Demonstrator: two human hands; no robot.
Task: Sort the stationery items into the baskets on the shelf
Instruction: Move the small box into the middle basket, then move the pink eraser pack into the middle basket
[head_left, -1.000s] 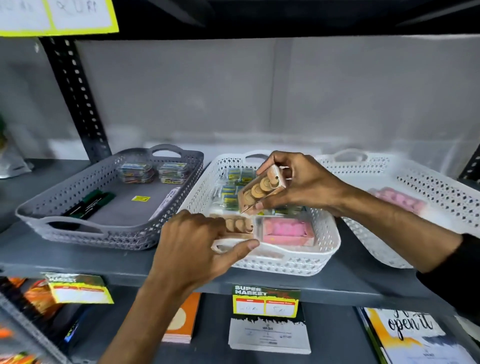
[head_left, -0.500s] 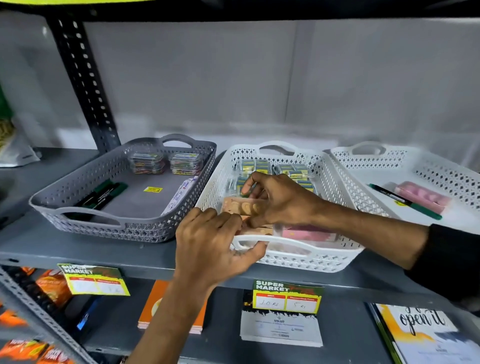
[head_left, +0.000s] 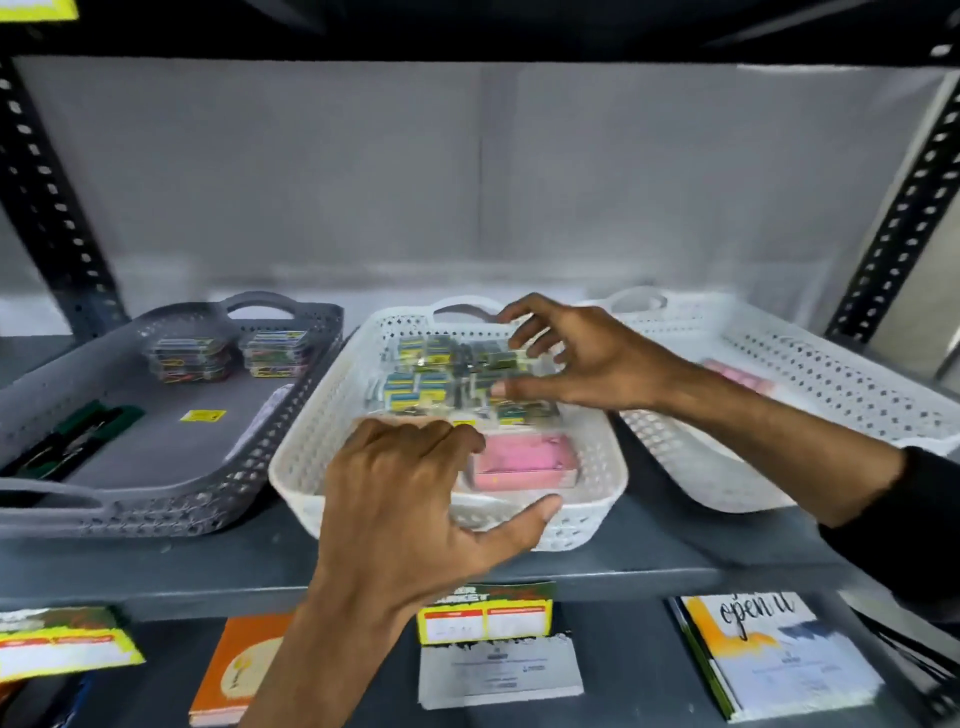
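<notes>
The middle white basket (head_left: 597, 499) holds several small yellow-and-blue boxes (head_left: 415, 387) at the back and a pink box (head_left: 524, 460) at the front. My left hand (head_left: 415, 493) grips this basket's front rim, fingers curled inside and thumb on the outer wall. Over the small boxes at the back hovers my right hand (head_left: 587, 358), fingers spread, their tips at the boxes; blur hides any grip. The grey basket (head_left: 291, 410) on the left contains green markers (head_left: 88, 431) and two stacks of clear clip boxes (head_left: 187, 358). In the right white basket (head_left: 810, 364) lies a pink pack (head_left: 737, 376).
The three baskets stand side by side on a grey metal shelf (head_left: 208, 566), with perforated uprights (head_left: 52, 208) at both sides. Price tags (head_left: 483, 616) hang on the shelf's front edge. Books (head_left: 769, 660) lie on the shelf below.
My right hand no longer holds the wooden-piece pack and has moved to the back of the middle basket, over the small boxes. My left hand stays on the front rim.
</notes>
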